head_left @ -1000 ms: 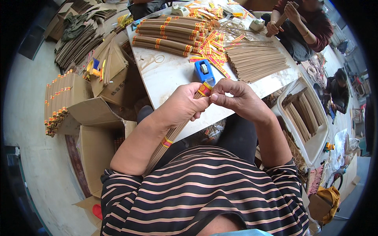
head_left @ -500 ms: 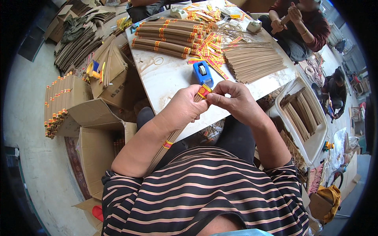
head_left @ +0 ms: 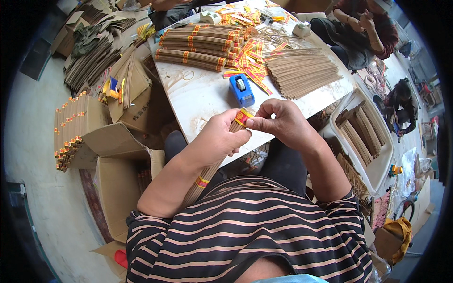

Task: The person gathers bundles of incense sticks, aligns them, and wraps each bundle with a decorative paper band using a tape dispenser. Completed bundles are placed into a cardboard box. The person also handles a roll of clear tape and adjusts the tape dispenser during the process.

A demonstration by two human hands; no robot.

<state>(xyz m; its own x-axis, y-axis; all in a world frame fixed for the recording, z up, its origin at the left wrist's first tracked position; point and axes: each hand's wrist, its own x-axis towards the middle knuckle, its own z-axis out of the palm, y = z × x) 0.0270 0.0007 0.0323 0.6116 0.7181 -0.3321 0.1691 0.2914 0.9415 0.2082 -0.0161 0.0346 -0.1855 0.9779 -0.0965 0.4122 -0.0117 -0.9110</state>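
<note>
My left hand (head_left: 218, 136) is closed around a bundle of thin brown incense sticks (head_left: 210, 171), which slants down along my forearm toward my striped shirt. A red and yellow paper band (head_left: 243, 116) wraps its upper end, and a second band (head_left: 202, 182) circles it lower down. The thumb and forefinger of my right hand (head_left: 286, 123) pinch the edge of the upper band. Just beyond my hands a blue tape dispenser (head_left: 242, 90) stands on the white table (head_left: 188, 101).
Banded incense bundles (head_left: 191, 57) are stacked on the table beside loose paper labels (head_left: 257, 63) and loose sticks (head_left: 302, 73). A white tub of sticks (head_left: 388, 162) stands right. Left are an open cardboard box (head_left: 111, 188) and upright bundles (head_left: 71, 125). Another person (head_left: 368, 28) sits across.
My hands and the bundle have shifted only slightly, with more of the upper band showing. The person across no longer shows the brown roll held before.
</note>
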